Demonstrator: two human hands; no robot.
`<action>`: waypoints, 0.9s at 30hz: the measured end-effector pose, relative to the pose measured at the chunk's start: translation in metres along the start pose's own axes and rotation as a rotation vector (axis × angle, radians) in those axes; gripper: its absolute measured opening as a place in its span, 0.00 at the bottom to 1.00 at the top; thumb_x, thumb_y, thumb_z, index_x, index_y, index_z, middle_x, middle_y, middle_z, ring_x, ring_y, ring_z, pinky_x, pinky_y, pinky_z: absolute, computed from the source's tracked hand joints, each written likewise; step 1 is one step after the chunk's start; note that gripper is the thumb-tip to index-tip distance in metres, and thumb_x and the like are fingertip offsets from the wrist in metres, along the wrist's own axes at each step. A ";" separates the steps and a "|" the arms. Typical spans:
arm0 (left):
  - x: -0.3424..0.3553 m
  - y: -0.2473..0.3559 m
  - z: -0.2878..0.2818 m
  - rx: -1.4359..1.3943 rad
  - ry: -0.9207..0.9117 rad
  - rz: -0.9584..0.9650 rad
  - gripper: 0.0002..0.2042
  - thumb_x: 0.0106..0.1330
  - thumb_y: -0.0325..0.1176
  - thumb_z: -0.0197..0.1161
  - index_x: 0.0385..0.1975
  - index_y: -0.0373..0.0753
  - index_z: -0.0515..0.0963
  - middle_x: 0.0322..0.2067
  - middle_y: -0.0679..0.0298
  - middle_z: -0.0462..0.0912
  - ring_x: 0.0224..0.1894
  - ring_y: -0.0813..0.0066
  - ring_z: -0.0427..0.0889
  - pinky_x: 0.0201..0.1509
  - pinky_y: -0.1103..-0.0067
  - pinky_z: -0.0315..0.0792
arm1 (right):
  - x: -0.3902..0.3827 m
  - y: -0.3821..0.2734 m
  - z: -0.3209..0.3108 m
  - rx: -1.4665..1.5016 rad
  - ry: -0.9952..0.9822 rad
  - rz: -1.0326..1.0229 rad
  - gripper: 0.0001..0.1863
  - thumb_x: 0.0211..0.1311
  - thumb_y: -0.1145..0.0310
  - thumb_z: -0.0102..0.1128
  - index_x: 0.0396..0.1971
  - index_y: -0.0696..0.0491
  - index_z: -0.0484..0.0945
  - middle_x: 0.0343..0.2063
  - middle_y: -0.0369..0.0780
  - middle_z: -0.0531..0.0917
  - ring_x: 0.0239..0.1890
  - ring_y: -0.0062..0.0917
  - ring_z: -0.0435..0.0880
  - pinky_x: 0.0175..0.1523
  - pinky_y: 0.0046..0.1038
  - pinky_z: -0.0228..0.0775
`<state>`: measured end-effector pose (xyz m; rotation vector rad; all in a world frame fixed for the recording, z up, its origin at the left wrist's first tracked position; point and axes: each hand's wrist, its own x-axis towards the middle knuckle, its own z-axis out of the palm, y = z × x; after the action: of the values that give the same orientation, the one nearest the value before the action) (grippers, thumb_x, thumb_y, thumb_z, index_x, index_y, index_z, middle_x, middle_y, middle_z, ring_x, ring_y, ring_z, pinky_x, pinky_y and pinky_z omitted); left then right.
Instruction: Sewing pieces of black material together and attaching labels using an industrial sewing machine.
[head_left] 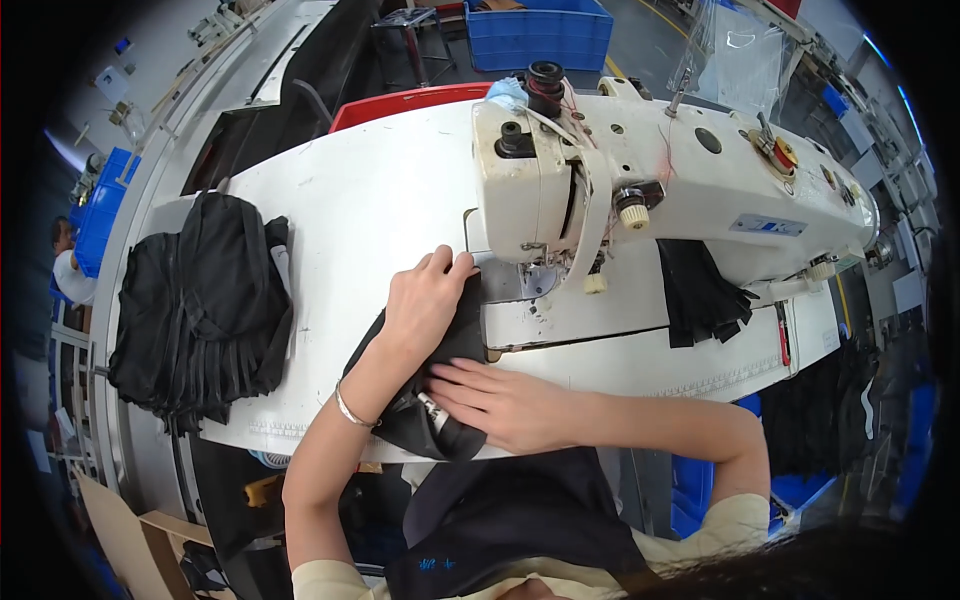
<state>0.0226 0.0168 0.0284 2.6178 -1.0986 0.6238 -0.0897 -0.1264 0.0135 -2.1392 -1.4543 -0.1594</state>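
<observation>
A piece of black fabric (464,330) lies on the white sewing table, just left of the needle plate (520,284) of a white sewing machine (640,170). At its far end, my left hand (424,300) has its fingers bent and closed on the cloth's edge. My right hand (505,405) rests on the nearer part, fingers stretched out and flat. Close to those fingertips, a small white label (433,411) shows on the cloth. The near end of the fabric is folded and hangs toward the table's front edge. My left forearm covers part of it.
At the left stands a pile of black fabric pieces (215,290). More black strips (697,292) lie under the machine arm on the right. A red bin (410,102) and a blue crate (540,38) are beyond the table. Far left, a person (72,272) is partly visible.
</observation>
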 end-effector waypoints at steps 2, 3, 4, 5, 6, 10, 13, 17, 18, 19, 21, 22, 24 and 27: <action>0.012 -0.003 0.012 -0.161 -0.032 -0.070 0.05 0.57 0.31 0.61 0.28 0.37 0.74 0.25 0.58 0.72 0.24 0.60 0.78 0.24 0.71 0.72 | -0.032 -0.001 -0.011 -0.295 -0.033 0.124 0.31 0.47 0.65 0.57 0.52 0.67 0.68 0.57 0.52 0.68 0.65 0.39 0.61 0.71 0.40 0.45; 0.018 -0.003 0.016 -0.179 -0.042 -0.064 0.05 0.57 0.31 0.61 0.28 0.37 0.74 0.25 0.58 0.72 0.24 0.60 0.78 0.24 0.71 0.72 | -0.038 0.001 -0.017 -0.290 -0.038 0.144 0.31 0.47 0.65 0.57 0.52 0.67 0.68 0.57 0.52 0.68 0.65 0.39 0.61 0.71 0.40 0.45; 0.024 -0.002 0.019 -0.193 0.021 -0.022 0.05 0.55 0.29 0.61 0.29 0.37 0.75 0.27 0.58 0.75 0.24 0.59 0.79 0.24 0.71 0.72 | -0.043 0.004 -0.024 -0.205 -0.070 0.128 0.30 0.49 0.65 0.56 0.51 0.66 0.69 0.57 0.51 0.69 0.65 0.40 0.61 0.71 0.40 0.46; 0.029 -0.004 0.025 -0.207 0.085 0.020 0.05 0.53 0.28 0.61 0.29 0.37 0.77 0.29 0.58 0.77 0.25 0.59 0.79 0.24 0.70 0.72 | -0.046 0.006 -0.030 -0.121 -0.100 0.112 0.28 0.50 0.64 0.55 0.50 0.66 0.71 0.56 0.50 0.71 0.64 0.41 0.62 0.70 0.41 0.48; 0.031 -0.006 0.028 -0.232 0.005 0.065 0.12 0.49 0.25 0.60 0.35 0.39 0.79 0.36 0.58 0.79 0.28 0.54 0.79 0.28 0.66 0.73 | -0.048 0.007 -0.033 -0.114 -0.100 0.129 0.28 0.50 0.64 0.55 0.50 0.66 0.71 0.56 0.50 0.71 0.64 0.41 0.62 0.70 0.41 0.48; 0.048 -0.005 0.024 -0.360 0.021 0.119 0.12 0.52 0.26 0.62 0.39 0.38 0.79 0.40 0.58 0.81 0.35 0.57 0.81 0.38 0.67 0.75 | -0.054 0.022 -0.029 -0.159 -0.035 0.149 0.27 0.48 0.60 0.59 0.47 0.63 0.74 0.50 0.47 0.76 0.59 0.39 0.68 0.67 0.40 0.55; 0.046 -0.009 0.020 -0.457 -0.051 0.086 0.12 0.53 0.26 0.61 0.39 0.38 0.78 0.40 0.58 0.81 0.37 0.58 0.80 0.40 0.68 0.74 | -0.068 0.024 -0.030 -0.085 -0.097 0.277 0.27 0.46 0.56 0.62 0.42 0.61 0.76 0.43 0.44 0.78 0.54 0.38 0.72 0.62 0.39 0.60; 0.027 -0.026 0.003 -0.507 -0.161 -0.004 0.12 0.54 0.25 0.61 0.40 0.37 0.78 0.40 0.58 0.81 0.39 0.60 0.80 0.43 0.70 0.73 | -0.059 0.035 -0.034 -0.495 -0.155 0.058 0.24 0.44 0.57 0.63 0.37 0.61 0.77 0.42 0.45 0.77 0.55 0.40 0.72 0.59 0.38 0.64; 0.032 -0.030 0.005 -0.524 -0.183 -0.025 0.12 0.55 0.25 0.61 0.40 0.37 0.78 0.40 0.59 0.81 0.39 0.60 0.80 0.44 0.70 0.73 | -0.057 0.034 -0.034 -0.488 -0.154 0.056 0.24 0.44 0.57 0.63 0.37 0.61 0.77 0.42 0.45 0.77 0.55 0.40 0.72 0.59 0.38 0.64; 0.037 -0.037 0.005 -0.535 -0.206 -0.047 0.12 0.55 0.25 0.61 0.40 0.36 0.78 0.40 0.59 0.81 0.40 0.60 0.79 0.44 0.70 0.72 | -0.056 0.033 -0.032 -0.360 -0.036 0.118 0.25 0.44 0.58 0.62 0.39 0.62 0.77 0.45 0.46 0.76 0.56 0.41 0.70 0.60 0.39 0.63; 0.052 -0.032 0.013 -0.599 -0.234 -0.060 0.12 0.56 0.24 0.60 0.41 0.36 0.78 0.40 0.59 0.81 0.41 0.61 0.79 0.46 0.71 0.72 | -0.060 0.027 -0.034 -0.255 0.060 0.212 0.25 0.44 0.59 0.60 0.41 0.62 0.76 0.49 0.48 0.75 0.58 0.41 0.69 0.61 0.39 0.62; -0.098 -0.035 -0.029 -0.732 -0.273 0.014 0.12 0.56 0.24 0.60 0.41 0.36 0.77 0.40 0.59 0.81 0.42 0.61 0.79 0.46 0.71 0.72 | -0.096 0.029 -0.040 -0.340 0.031 0.324 0.26 0.45 0.60 0.60 0.42 0.63 0.76 0.50 0.48 0.74 0.60 0.41 0.67 0.61 0.39 0.62; -0.011 -0.026 -0.030 -0.611 -0.294 -0.133 0.12 0.56 0.24 0.60 0.41 0.35 0.77 0.41 0.59 0.81 0.43 0.62 0.79 0.48 0.72 0.71 | -0.056 0.032 -0.028 -0.315 0.108 0.133 0.26 0.45 0.60 0.59 0.43 0.63 0.76 0.51 0.48 0.74 0.61 0.42 0.66 0.61 0.38 0.62; 0.047 -0.012 0.010 -0.720 -0.326 -0.137 0.12 0.57 0.23 0.60 0.42 0.35 0.77 0.41 0.59 0.81 0.44 0.63 0.78 0.50 0.73 0.70 | -0.060 0.025 -0.037 -0.335 0.011 0.177 0.26 0.45 0.62 0.59 0.43 0.63 0.76 0.54 0.49 0.72 0.62 0.41 0.66 0.62 0.36 0.61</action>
<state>0.0634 -0.0080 0.0408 2.1524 -0.9700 -0.2171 -0.0848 -0.2014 0.0125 -2.5171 -1.2957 -0.3707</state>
